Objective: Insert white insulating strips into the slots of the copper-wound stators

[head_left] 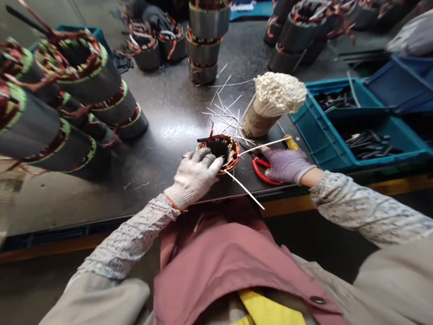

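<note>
The dark table (166,116) carries stacks of wound motor stators (79,89) along its left and far edges, and teal plastic bins (325,142) with dark small parts on the right. A standing bundle of white insulation strips (272,101) leans just beyond the work spot, with loose strips scattered beside it.

At the near edge sits a single small stator (223,150), bore facing up, copper and red winding around its rim. The left hand (197,174), in a white knit glove, is curled over the stator's near-left side, fingers hooked over the rim and gripping it. The right hand (287,163), in a purple glove, lies just right of the stator and pinches one white strip (268,144) between closed fingertips. That strip's long axis runs nearly level, pointing left from the right hand toward the stator's rim, its tip just short of the winding. A second strip (244,188) slants from the stator down toward the table's edge. Red-handled scissors (261,171) lie partly under the right hand.
</note>
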Action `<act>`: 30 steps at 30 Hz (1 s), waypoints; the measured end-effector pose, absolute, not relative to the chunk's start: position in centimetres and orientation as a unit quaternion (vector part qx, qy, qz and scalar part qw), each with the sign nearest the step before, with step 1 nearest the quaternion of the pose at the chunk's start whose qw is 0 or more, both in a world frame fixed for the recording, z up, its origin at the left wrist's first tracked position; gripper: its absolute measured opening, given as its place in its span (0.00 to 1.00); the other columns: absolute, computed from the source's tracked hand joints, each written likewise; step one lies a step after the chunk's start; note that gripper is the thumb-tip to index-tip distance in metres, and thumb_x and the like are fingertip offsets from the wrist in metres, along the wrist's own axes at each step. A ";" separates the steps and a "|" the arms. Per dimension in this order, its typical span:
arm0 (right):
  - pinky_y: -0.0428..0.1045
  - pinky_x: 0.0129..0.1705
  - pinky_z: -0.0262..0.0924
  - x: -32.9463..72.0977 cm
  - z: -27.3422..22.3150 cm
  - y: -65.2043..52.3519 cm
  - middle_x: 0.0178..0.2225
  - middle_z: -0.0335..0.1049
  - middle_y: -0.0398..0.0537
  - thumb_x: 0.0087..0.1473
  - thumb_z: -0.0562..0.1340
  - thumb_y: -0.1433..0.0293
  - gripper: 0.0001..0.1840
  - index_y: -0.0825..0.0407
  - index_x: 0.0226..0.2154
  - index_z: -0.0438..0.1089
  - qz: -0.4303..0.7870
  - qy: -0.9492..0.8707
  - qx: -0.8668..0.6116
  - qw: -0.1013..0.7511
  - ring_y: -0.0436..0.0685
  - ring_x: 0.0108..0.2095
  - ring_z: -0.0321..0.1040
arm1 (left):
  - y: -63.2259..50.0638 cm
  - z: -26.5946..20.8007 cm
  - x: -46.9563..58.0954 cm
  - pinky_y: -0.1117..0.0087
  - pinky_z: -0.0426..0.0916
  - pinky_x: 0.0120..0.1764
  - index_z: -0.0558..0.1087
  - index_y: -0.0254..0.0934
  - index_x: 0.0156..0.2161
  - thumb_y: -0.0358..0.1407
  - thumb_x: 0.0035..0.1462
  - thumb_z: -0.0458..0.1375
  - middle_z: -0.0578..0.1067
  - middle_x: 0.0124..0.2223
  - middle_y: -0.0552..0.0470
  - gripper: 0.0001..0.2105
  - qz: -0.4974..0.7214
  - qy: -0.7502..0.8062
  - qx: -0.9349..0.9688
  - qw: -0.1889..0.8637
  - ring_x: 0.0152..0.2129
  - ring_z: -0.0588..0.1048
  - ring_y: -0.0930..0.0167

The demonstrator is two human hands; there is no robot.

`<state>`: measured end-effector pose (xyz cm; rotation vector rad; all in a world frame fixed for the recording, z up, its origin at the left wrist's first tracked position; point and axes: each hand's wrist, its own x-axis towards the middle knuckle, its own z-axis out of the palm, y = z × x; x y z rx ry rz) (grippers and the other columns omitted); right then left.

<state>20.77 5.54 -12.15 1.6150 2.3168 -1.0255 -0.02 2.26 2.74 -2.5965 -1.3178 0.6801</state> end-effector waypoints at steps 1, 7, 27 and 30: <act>0.58 0.41 0.66 21.1 -12.2 4.8 0.43 0.77 0.60 0.56 0.59 0.65 0.35 0.54 0.64 0.58 -0.341 0.768 0.537 0.069 0.70 0.42 0.75 | 1.8 2.8 -0.2 0.52 0.66 0.52 0.72 0.37 0.57 0.39 0.59 0.61 0.77 0.54 0.39 0.21 0.220 -0.446 -0.864 0.081 0.56 0.70 0.55; 0.54 0.47 0.66 21.1 -14.1 -3.0 0.48 0.74 0.60 0.56 0.57 0.68 0.26 0.58 0.56 0.67 -0.289 0.785 0.479 -0.265 0.64 0.47 0.72 | 1.1 2.6 -0.8 0.52 0.64 0.53 0.74 0.39 0.55 0.44 0.63 0.57 0.78 0.52 0.41 0.19 0.198 -0.449 -0.867 0.085 0.56 0.71 0.55; 0.50 0.42 0.69 18.8 -14.4 -2.8 0.45 0.78 0.56 0.55 0.57 0.69 0.24 0.57 0.54 0.70 -0.269 0.732 0.515 -0.356 0.60 0.42 0.75 | 2.0 3.6 -0.8 0.52 0.67 0.51 0.75 0.40 0.55 0.43 0.62 0.58 0.79 0.51 0.43 0.19 0.224 -0.419 -0.876 0.084 0.54 0.71 0.55; 0.51 0.40 0.69 19.3 -14.1 -1.9 0.45 0.77 0.58 0.55 0.58 0.67 0.26 0.57 0.55 0.69 -0.257 0.728 0.545 -0.327 0.62 0.41 0.75 | 2.4 3.9 -0.9 0.52 0.67 0.51 0.75 0.41 0.54 0.43 0.62 0.58 0.79 0.51 0.43 0.17 0.226 -0.403 -0.883 0.079 0.54 0.72 0.55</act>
